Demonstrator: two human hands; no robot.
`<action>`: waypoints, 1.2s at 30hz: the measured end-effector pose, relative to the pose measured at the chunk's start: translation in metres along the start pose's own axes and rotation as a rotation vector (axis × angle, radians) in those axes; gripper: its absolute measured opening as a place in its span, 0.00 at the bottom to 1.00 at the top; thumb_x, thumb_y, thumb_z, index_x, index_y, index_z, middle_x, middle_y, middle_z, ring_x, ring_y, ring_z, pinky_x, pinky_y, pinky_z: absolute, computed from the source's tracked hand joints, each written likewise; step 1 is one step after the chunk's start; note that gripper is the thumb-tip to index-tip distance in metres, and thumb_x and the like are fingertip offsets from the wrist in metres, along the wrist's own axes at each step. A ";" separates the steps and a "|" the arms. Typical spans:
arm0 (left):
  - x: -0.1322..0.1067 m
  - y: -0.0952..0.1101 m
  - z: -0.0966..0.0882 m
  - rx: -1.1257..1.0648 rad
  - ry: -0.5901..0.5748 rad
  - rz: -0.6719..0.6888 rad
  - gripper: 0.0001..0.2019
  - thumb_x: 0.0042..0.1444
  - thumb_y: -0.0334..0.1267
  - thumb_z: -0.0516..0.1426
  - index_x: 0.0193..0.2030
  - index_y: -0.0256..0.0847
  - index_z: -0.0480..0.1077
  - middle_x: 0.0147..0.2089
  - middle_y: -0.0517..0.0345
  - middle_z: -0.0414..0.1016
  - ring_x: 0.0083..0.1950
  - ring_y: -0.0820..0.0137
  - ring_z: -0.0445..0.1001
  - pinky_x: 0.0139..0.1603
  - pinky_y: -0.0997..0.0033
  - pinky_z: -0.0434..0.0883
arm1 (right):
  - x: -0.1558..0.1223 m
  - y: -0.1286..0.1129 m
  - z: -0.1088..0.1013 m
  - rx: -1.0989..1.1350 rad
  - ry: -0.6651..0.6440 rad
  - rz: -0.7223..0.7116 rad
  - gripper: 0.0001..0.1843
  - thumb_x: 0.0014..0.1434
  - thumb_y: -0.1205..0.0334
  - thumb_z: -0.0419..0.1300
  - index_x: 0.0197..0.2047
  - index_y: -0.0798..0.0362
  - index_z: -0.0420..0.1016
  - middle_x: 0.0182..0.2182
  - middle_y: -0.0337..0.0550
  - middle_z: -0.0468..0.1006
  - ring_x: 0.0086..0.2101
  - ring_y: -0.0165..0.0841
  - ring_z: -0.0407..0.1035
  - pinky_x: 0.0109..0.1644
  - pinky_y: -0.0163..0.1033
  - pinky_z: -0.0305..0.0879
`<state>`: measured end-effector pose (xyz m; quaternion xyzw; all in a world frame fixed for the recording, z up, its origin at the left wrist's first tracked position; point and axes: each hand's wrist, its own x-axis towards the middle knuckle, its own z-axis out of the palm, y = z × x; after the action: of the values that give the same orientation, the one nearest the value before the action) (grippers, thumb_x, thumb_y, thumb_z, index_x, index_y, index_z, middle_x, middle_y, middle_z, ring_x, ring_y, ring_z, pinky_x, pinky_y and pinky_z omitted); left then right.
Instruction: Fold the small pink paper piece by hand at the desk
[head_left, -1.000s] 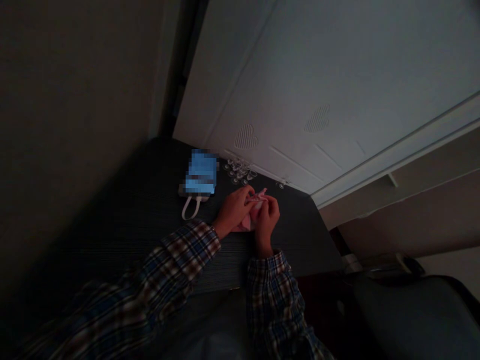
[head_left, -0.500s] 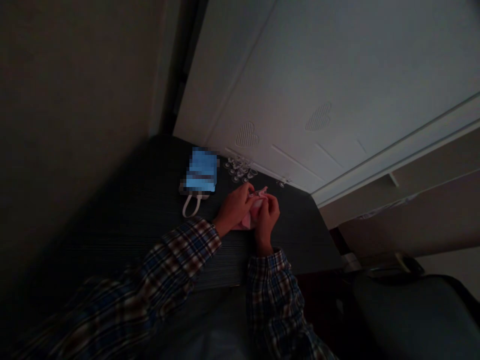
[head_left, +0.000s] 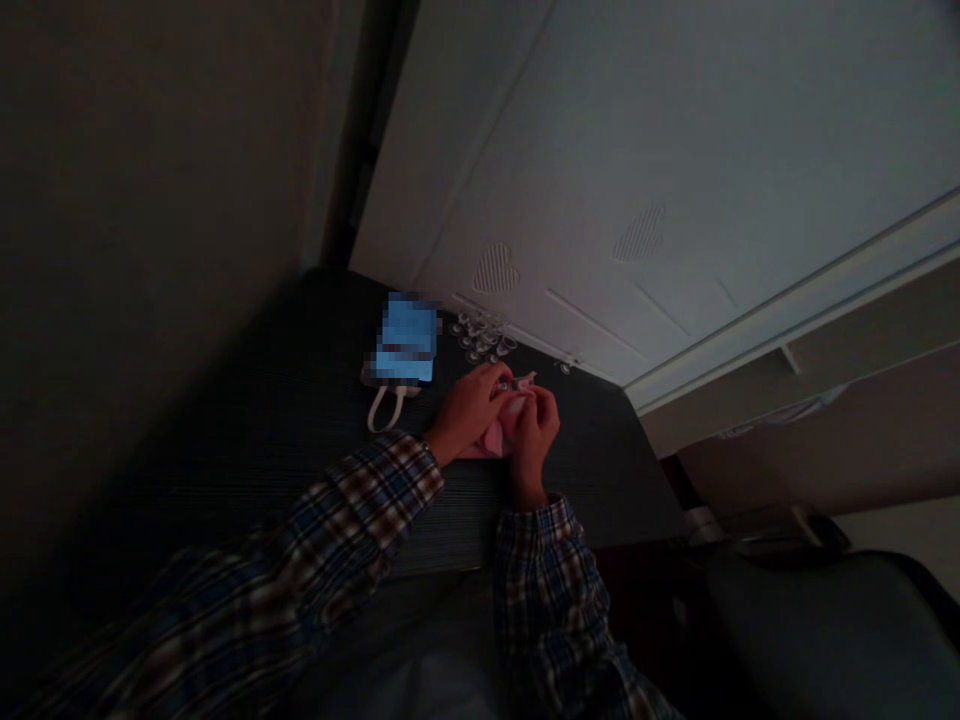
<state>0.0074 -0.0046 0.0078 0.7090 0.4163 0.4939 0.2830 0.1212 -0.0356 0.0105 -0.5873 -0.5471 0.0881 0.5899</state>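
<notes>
A piece of pink cloth [head_left: 493,440] lies bunched on the dark table, with folds standing up between my hands. My left hand [head_left: 466,408] pinches its far left part, fingers bent over the material. On the right side, my right hand [head_left: 537,425] grips the cloth between thumb and fingers. Something small and shiny shows at the cloth's far edge between the fingertips; I cannot make out what it is. Just beyond my left hand stands a cluster of small clear glass-like pieces [head_left: 484,335], shaped like tiny goblets.
A phone with a lit blue screen [head_left: 407,340] lies left of my hands, a pale strap loop [head_left: 386,408] beside it. One more small clear piece [head_left: 566,366] sits near the white panel [head_left: 570,200] behind the table [head_left: 300,420]. A dark chair [head_left: 832,630] is at lower right.
Both hands stay on the pink cloth in nearly the same place. The fold between them has shifted slightly, and the shiny bit at its far edge shows a little more.
</notes>
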 end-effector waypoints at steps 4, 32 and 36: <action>0.001 -0.001 -0.001 0.018 -0.008 0.008 0.09 0.61 0.40 0.50 0.39 0.40 0.70 0.40 0.55 0.71 0.41 0.68 0.71 0.42 0.70 0.66 | -0.001 -0.001 0.000 0.032 0.000 0.000 0.12 0.60 0.58 0.50 0.37 0.56 0.71 0.34 0.42 0.74 0.36 0.31 0.68 0.43 0.36 0.64; -0.001 0.000 0.001 0.000 0.021 0.019 0.08 0.57 0.33 0.54 0.44 0.41 0.68 0.42 0.57 0.71 0.41 0.69 0.70 0.41 0.71 0.66 | 0.000 0.000 0.000 0.054 0.005 0.011 0.12 0.60 0.58 0.51 0.36 0.56 0.71 0.34 0.41 0.74 0.36 0.31 0.68 0.45 0.36 0.63; -0.001 0.000 0.001 0.006 0.025 0.011 0.08 0.56 0.34 0.55 0.44 0.42 0.68 0.41 0.57 0.71 0.39 0.69 0.70 0.40 0.71 0.66 | 0.000 0.001 -0.001 0.049 0.010 0.012 0.12 0.60 0.58 0.51 0.36 0.56 0.72 0.34 0.41 0.74 0.36 0.31 0.68 0.44 0.36 0.63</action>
<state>0.0084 -0.0049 0.0066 0.7059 0.4173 0.5029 0.2733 0.1224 -0.0353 0.0099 -0.5763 -0.5385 0.1020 0.6062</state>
